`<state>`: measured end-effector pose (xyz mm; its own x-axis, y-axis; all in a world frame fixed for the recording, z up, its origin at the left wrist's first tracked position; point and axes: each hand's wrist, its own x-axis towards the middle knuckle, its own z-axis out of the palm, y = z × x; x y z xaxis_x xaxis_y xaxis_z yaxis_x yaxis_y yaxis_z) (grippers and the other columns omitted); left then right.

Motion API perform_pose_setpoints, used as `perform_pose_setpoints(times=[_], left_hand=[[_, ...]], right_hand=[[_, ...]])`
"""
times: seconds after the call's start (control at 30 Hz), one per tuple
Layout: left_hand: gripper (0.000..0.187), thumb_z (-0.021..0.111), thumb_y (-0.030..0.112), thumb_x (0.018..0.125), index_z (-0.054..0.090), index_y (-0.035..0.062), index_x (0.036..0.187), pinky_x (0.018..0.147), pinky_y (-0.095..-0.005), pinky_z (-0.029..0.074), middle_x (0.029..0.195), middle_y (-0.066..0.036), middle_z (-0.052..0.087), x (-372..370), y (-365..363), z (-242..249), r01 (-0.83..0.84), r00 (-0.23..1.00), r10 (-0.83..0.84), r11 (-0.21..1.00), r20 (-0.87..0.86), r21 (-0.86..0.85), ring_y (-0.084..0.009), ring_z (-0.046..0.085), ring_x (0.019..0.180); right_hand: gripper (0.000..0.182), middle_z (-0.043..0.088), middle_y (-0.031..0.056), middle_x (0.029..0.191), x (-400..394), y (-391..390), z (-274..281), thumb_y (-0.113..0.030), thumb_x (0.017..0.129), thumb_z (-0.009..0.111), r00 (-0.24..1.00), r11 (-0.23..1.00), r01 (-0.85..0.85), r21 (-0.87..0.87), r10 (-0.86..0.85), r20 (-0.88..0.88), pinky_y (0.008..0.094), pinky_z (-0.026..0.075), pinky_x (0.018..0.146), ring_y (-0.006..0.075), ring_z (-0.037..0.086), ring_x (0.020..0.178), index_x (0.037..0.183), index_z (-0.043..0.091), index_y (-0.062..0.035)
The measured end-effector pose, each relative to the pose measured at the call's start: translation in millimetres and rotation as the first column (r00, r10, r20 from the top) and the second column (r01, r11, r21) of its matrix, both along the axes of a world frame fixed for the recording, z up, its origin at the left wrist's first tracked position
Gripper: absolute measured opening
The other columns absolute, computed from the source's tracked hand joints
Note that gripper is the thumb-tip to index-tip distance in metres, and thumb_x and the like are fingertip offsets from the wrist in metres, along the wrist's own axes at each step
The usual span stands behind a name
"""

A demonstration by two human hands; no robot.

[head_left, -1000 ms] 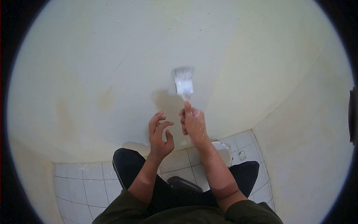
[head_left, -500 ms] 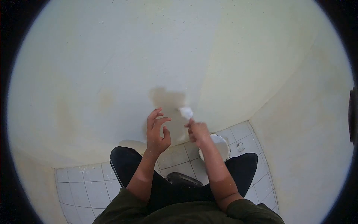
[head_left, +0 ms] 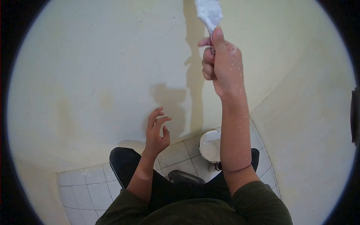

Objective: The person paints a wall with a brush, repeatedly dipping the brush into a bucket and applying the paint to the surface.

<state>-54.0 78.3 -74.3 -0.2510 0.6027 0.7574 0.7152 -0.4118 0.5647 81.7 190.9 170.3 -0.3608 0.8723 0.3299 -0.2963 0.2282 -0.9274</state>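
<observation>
High up at the top of the view, my right hand [head_left: 227,62] grips a paintbrush [head_left: 210,13] by its handle. White paint coats the brush head, whose tip runs out of the frame. Close in front is the wall [head_left: 112,63], white over much of its left part and yellowish to the right. Specks of paint dot my right hand and forearm. My left hand [head_left: 156,131] hangs free over my left knee, fingers loosely curled and apart, holding nothing. Below my right forearm stands a white bucket [head_left: 202,148] with pale paint inside, partly hidden by the arm.
My knees are bent on both sides above the tiled floor [head_left: 95,187]. A dark object [head_left: 185,177] lies on the tiles between my legs. Another wall [head_left: 311,142] meets the painted one at the right, and a dark item [head_left: 353,116] shows at the far right edge.
My right hand has risen with the paintbrush from low near the bucket to the top of the view, uncovering part of the bucket. My left hand has hardly moved.
</observation>
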Motion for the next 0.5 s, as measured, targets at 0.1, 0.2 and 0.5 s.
perform_pose_setpoints(times=[0.1, 0.2, 0.5], left_hand=[[0.041, 0.05, -0.014, 0.073, 0.066, 0.0027, 0.106, 0.087, -0.0389, 0.052, 0.139, -0.018, 0.049, -2.8, -0.9, 2.3, -0.01, 1.0, 0.01, 1.0, 0.009, -0.013, -0.0323, 0.057, 0.116], [0.04, 0.051, -0.013, 0.073, 0.066, 0.0031, 0.106, 0.092, -0.041, 0.05, 0.138, -0.018, 0.05, -5.3, 0.9, 0.9, -0.024, 0.999, 0.025, 0.999, 0.022, -0.045, -0.0324, 0.058, 0.116], [0.041, 0.051, -0.014, 0.072, 0.066, 0.0025, 0.106, 0.087, -0.0382, 0.052, 0.137, -0.017, 0.05, 3.1, -0.8, 0.2, -0.022, 1.0, 0.022, 0.999, 0.0, -0.042, -0.0312, 0.058, 0.115]], right_hand=[[0.054, 0.039, -0.0047, 0.055, -8.9, 26.6, -55.1, -0.05, 0.104, 0.047, 0.995, 0.995, -0.009, -0.097, 0.019, 0.1, 0.0256, 0.021, 0.038, 0.0054, 0.029, 0.041, 0.084, 0.06, -0.0009], [0.057, 0.039, -0.0051, 0.054, -9.1, 35.0, -118.0, -0.053, 0.104, 0.047, 0.973, 0.981, 0.054, -0.186, -0.01, 0.23, 0.0253, 0.021, 0.037, 0.0054, 0.03, 0.04, 0.079, 0.059, -0.0029], [0.062, 0.04, -0.0048, 0.053, 17.7, 31.1, -297.7, -0.058, 0.102, 0.045, 0.904, 0.93, 0.116, -0.349, 0.047, 0.424, 0.0265, 0.025, 0.037, 0.006, 0.032, 0.039, 0.076, 0.061, -0.0036]])
